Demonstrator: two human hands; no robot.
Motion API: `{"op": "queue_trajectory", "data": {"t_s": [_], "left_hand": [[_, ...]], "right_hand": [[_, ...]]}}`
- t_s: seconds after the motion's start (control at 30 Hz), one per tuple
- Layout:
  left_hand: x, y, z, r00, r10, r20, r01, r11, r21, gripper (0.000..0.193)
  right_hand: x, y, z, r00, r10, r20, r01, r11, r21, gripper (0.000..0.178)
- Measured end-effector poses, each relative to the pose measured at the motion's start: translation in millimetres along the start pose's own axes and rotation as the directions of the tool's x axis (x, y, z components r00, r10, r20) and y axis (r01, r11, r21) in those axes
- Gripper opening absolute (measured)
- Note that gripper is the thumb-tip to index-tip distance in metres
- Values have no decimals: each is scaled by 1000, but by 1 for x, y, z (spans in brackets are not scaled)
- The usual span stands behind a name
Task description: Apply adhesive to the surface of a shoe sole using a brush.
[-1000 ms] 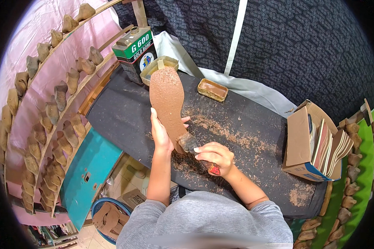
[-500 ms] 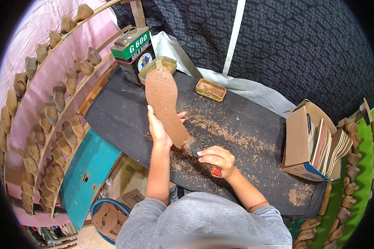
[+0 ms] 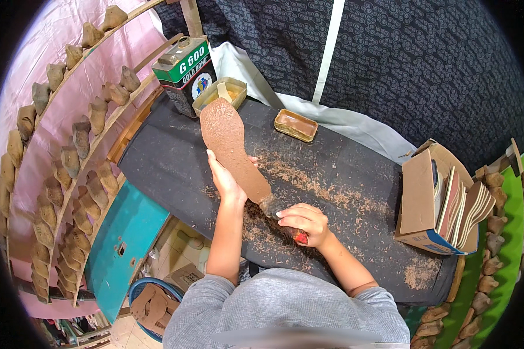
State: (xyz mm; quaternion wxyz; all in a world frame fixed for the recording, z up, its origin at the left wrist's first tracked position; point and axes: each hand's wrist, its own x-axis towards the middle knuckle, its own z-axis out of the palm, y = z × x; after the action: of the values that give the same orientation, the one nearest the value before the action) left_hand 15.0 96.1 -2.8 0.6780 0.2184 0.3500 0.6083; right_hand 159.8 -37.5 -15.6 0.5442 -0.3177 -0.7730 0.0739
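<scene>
A brown, rough-faced shoe sole (image 3: 233, 145) is held up over the table, its broad end pointing away from me. My left hand (image 3: 226, 179) grips it from beneath at the narrow middle, thumb along the left edge and fingertips showing past the right edge. In my right hand (image 3: 306, 222) is a short brush (image 3: 271, 206) with a dark, worn head and some red on its handle. The brush head touches the sole's near end. My right fingers wrap round the handle and hide much of it.
Brown shavings (image 3: 332, 189) litter the black tabletop (image 3: 169, 154). Behind the sole stand a green-and-black metal can (image 3: 186, 75) and a glue tray (image 3: 239, 93). A small rectangular tin (image 3: 297, 126) sits farther right. A cardboard box (image 3: 416, 200) of soles is at right; racks of shoe lasts (image 3: 81, 136) flank the table.
The sole's far end has swung slightly left and toward me, uncovering more of the glue tray. The brush stays at the near end, with my right hand nearly in place.
</scene>
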Motion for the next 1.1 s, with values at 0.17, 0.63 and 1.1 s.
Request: {"op": "queue_trajectory", "data": {"t_s": [0.17,0.63,1.1], "left_hand": [[-3,-3,5,1000,-3,20,3,1000,-14,61],[6,-9,-17,999,-32,19,33,998,-44,64],[-26,-31,-28,957,-255,138,246,966,80,71]], "right_hand": [[6,-3,0,996,1,-84,3,999,44,17],[13,21,-38,957,161,-241,-200,969,-143,35],[32,174,-34,803,419,-425,-513,848,-132,31]]}}
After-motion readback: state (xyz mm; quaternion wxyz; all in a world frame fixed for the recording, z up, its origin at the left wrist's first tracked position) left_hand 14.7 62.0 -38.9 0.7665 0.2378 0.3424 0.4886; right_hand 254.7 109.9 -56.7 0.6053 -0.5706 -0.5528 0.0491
